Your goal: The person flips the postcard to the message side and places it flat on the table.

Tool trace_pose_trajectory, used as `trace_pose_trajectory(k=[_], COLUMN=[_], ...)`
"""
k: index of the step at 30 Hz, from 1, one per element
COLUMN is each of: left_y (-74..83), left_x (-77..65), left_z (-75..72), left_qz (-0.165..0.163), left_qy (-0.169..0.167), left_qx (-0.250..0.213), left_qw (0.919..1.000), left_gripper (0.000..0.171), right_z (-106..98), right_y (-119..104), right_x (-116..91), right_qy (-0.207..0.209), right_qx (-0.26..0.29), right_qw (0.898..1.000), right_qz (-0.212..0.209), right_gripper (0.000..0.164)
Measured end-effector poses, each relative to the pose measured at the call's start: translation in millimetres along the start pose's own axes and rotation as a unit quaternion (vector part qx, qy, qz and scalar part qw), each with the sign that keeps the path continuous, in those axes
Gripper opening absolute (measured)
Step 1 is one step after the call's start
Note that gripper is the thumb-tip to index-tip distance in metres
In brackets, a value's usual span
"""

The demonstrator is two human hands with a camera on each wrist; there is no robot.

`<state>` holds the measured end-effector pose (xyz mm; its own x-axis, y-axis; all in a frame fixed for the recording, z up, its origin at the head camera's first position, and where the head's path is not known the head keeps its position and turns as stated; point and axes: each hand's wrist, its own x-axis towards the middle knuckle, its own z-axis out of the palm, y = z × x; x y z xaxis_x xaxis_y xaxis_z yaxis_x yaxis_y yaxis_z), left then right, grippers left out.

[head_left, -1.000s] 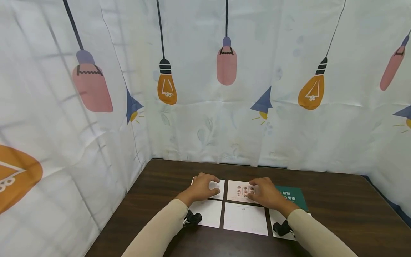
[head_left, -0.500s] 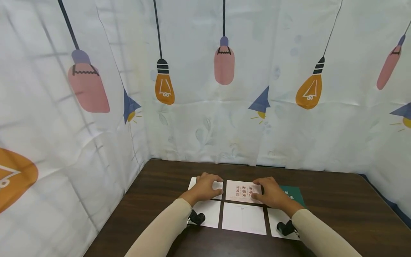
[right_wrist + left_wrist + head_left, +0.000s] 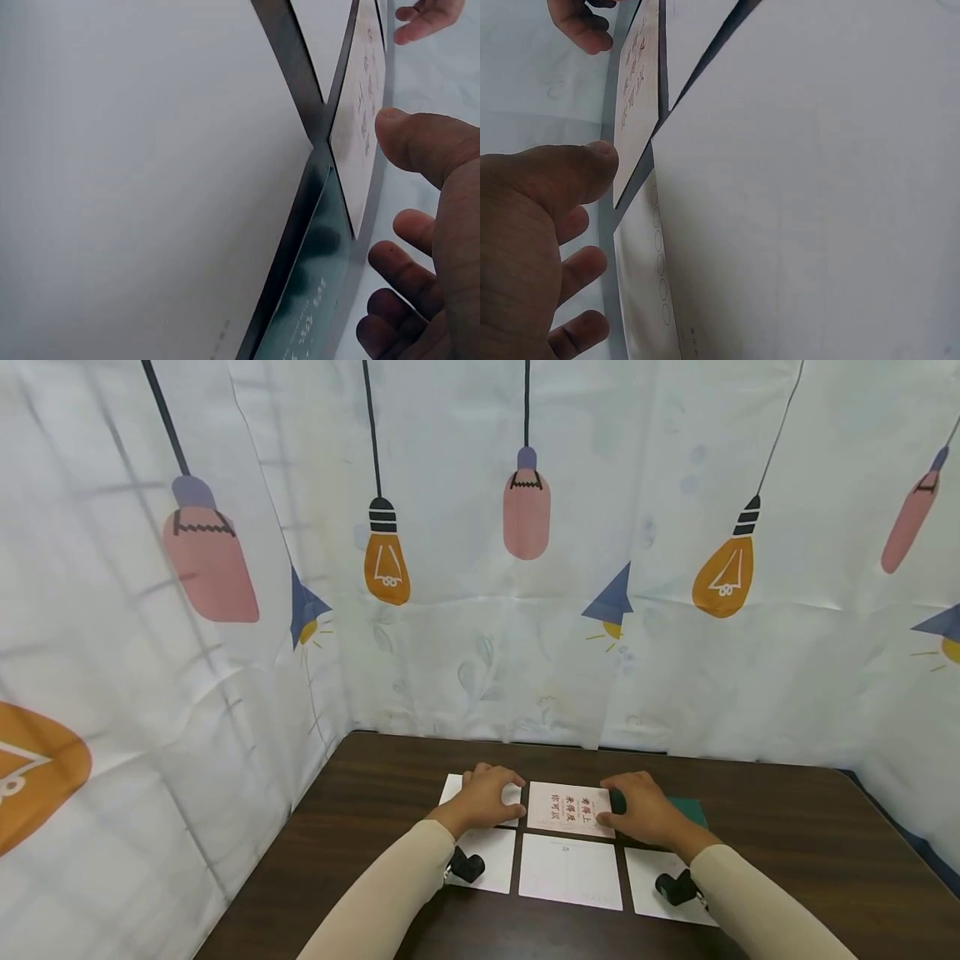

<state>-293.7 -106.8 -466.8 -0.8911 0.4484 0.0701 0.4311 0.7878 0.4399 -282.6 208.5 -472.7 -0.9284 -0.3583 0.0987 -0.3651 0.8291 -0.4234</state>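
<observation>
Between the fingers of the left hand (image 3: pixel 480 799) and right hand (image 3: pixel 637 810), a passage runs above the pink card (image 3: pixel 564 810). Both sleeves (image 3: pixel 761 897) bar sideways travel nearer the front. Right of the green card (image 3: pixel 692 811), the worktop (image 3: pixel 813 843) offers broad room; the curtain (image 3: pixel 480 652) walls off its far edge.

Cards (image 3: pixel 497 850): 6 total | white cards (image 3: pixel 570 870): 4 | pink card (image 3: pixel 566 807): 1 | green card (image 3: pixel 690 811): 1 | left hand (image 3: pixel 482 799): 1 | right hand (image 3: pixel 641 811): 1 | cream sleeves (image 3: pixel 384 893): 2 | black wrist cameras (image 3: pixel 467 865): 2 | printed pink lamps (image 3: pixel 527 518): 3 | printed orange bulbs (image 3: pixel 387 564): 3 | printed blue lampshades (image 3: pixel 611 600): 3 | desk (image 3: pixel 795 843): 1
</observation>
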Motion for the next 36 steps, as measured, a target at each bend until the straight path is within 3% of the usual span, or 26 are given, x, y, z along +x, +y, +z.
trace_pose_trajectory(k=[9,24,36], left_y=[2.8,6.0,16.3], left_x=[5.6,11.1,14.3], left_z=[-1.4,0.9,-3.8], left_qz=[0.004,-0.014,-0.030], left_qy=[-0.003,-0.041,-0.058], left_qx=[0.015,0.016,0.046], left_qw=[0.9999,0.9989,0.9968], left_gripper=[0.044,0.057,0.065], right_z=[-6.6,-7.7,-8.6], right_y=[5.4,6.1,4.2], right_x=[0.3,2.3,7.8], right_qy=[-0.017,-0.061,-0.067], right_qx=[-0.025,-0.020,-0.042], right_qw=[1.000,0.998,0.997], right_qz=[0.008,0.026,0.023], right_gripper=[0.067,0.081,0.083])
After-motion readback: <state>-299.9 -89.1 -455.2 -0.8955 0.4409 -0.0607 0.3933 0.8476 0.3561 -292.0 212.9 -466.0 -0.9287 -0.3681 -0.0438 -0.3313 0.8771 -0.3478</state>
